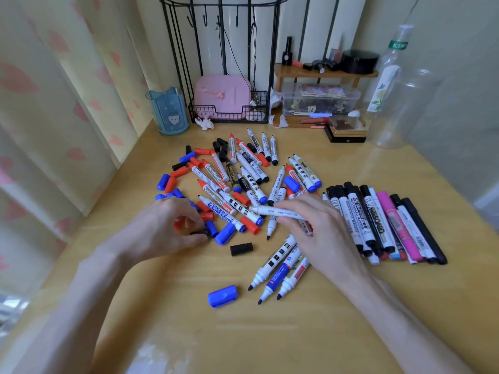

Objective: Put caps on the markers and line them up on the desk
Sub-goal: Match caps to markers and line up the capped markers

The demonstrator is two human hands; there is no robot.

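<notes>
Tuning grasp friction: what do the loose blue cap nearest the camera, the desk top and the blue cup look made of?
Blue cap: probably moulded plastic, smooth, soft sheen. Desk top: wood or wood-look laminate, grain lines, glossy glare near front. Blue cup: translucent plastic, likely; light passes through its rim.

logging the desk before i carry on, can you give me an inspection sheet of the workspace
surface: yellow wooden desk
job's things: pile of uncapped markers mid-desk, loose caps among them; row of capped markers at right
clutter: blue cup, pink box in wire basket, wooden shelf, clear bottle at back
hands: left hand pinches black cap; right hand holds white marker
cables: thin black cords hang from wire rack
surroundings: heart-print curtain at left
</notes>
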